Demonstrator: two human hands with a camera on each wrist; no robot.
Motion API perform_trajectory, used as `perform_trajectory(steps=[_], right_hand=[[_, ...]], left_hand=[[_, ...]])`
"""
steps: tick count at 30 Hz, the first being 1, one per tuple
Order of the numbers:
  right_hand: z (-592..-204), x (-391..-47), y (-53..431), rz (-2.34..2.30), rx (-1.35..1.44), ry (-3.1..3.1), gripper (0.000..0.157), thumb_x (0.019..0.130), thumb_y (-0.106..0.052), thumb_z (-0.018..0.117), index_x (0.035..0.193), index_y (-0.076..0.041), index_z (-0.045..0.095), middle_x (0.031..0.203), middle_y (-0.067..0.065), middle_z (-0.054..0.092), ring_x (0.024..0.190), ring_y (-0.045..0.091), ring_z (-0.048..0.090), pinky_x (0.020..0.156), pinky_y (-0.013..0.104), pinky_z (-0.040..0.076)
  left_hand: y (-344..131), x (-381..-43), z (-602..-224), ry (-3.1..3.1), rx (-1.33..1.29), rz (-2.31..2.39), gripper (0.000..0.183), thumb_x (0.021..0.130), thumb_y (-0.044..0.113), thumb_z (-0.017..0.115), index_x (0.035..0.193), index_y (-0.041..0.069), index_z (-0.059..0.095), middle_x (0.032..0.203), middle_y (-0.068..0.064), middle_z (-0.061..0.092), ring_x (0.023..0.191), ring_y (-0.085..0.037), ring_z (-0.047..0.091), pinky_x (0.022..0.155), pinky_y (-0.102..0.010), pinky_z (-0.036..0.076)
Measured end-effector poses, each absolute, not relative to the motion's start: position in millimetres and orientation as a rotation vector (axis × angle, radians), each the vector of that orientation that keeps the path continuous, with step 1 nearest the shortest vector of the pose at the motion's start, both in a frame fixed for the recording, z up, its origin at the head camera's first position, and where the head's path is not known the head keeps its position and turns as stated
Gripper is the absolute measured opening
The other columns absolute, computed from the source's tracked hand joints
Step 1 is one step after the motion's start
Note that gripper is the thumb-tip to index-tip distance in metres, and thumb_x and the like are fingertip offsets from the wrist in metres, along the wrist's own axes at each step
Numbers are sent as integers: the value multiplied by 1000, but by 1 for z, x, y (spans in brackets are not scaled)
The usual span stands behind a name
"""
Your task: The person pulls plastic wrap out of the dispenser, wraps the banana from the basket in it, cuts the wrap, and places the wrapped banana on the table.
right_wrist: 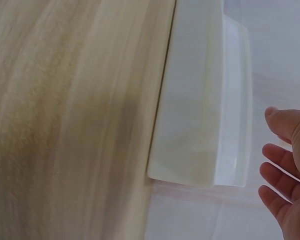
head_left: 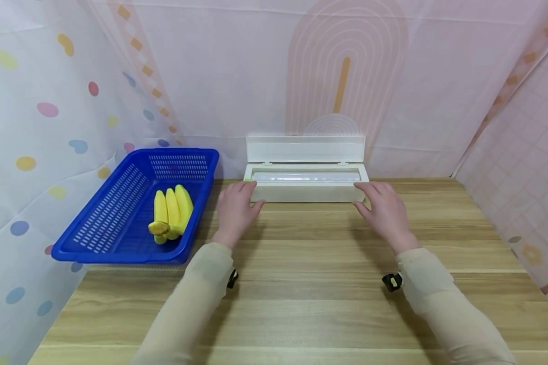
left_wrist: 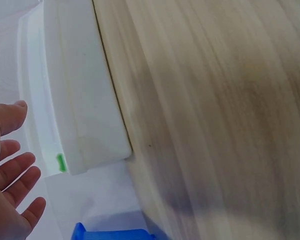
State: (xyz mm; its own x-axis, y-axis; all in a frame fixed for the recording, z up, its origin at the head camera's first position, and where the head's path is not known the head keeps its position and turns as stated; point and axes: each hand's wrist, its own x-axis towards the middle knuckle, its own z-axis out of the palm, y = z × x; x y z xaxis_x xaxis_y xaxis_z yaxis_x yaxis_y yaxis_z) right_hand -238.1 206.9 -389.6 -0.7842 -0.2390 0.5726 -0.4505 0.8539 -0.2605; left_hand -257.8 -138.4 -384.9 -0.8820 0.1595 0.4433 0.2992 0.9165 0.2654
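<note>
A long white cling film dispenser [head_left: 306,192] stands at the back of the table with its hinged lid [head_left: 306,149] raised. Inside lies a shiny, clear roll [head_left: 306,177]. My left hand [head_left: 236,208] is at the dispenser's left front corner, fingers spread and relaxed. At the opposite front corner is my right hand [head_left: 384,210], its thumb apart from the loosely bent fingers. Both wrist views show the palms facing inward with nothing in them. A small green tab [left_wrist: 61,163] marks the dispenser's left end.
To the left, a blue plastic basket [head_left: 118,256] holds a bunch of yellow bananas [head_left: 173,210]. The wooden table [head_left: 310,304] meets a printed cloth backdrop [head_left: 228,76] right behind the dispenser. More cloth hangs along the left and right sides.
</note>
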Motion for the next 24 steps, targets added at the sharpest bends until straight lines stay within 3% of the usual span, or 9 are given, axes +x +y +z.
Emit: perform_trajectory(steps=[24], right_hand=[[-405,-259,202,563,467,-2570,40,89,-14,74,126,-4,63,121,19,64,115,39,54,96,54,45]], left_hand=[[-135,-283,-390,-2721,-351,-438,48,90,27,74,131,3,62,129,-17,62,121,-36,53,102,-52,41]])
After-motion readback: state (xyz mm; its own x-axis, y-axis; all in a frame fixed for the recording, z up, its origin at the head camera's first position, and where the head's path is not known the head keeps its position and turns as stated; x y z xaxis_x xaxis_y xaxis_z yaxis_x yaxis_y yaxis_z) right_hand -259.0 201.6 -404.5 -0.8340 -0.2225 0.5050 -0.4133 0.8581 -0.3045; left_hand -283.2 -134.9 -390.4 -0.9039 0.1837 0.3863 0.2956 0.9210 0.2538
